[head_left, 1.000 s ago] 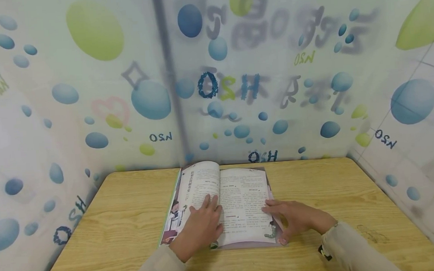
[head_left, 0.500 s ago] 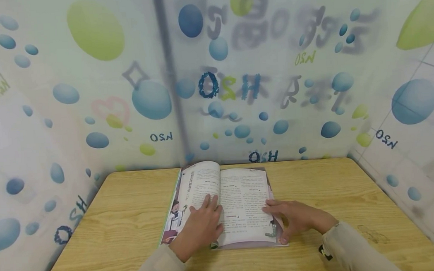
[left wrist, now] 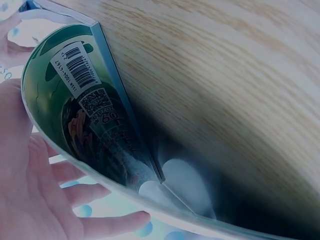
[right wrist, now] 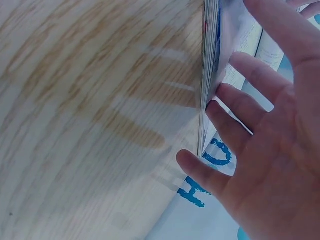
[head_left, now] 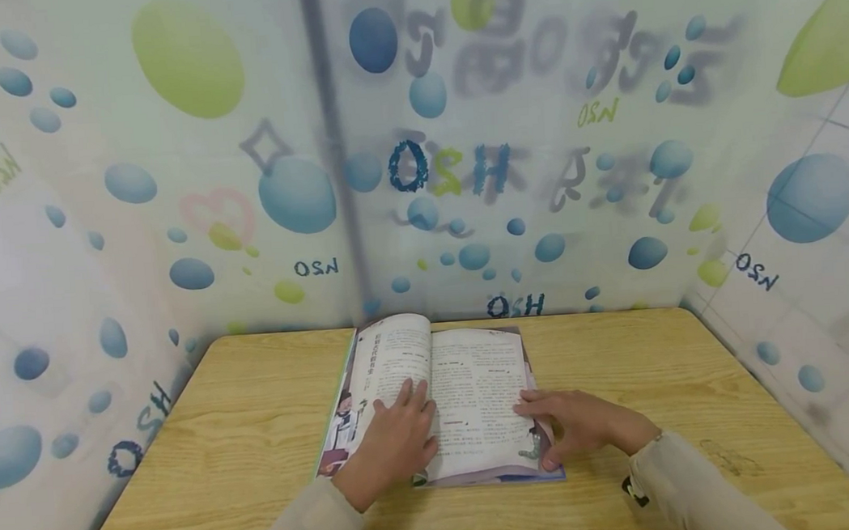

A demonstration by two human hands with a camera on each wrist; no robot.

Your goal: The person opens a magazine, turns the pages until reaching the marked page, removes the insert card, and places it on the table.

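An open magazine [head_left: 477,408] with printed text pages lies on the wooden table. My left hand [head_left: 395,441] rests on its left page near the fold, fingers spread. In the left wrist view, the left hand [left wrist: 45,195] lies along the bowed pages, whose green cover [left wrist: 55,45] shows a barcode label [left wrist: 80,70]. My right hand [head_left: 580,426] is at the right page's outer edge, fingertips on the page and thumb at the lower corner. The right wrist view shows the right hand [right wrist: 270,135] with fairly straight fingers along the page edges [right wrist: 210,65], the top sheet lifting near the thumb.
The wooden table [head_left: 258,405] extends around the magazine on both sides and in front. Behind it stands a pale curtain [head_left: 510,235] with blue and green bubbles and mirrored lettering. More of the same printed sheeting hangs at left and right.
My right thumb has shifted slightly left at the lower corner, the sheets there have lifted a little, and a blue page shows beneath. My left hand stays on the left page.
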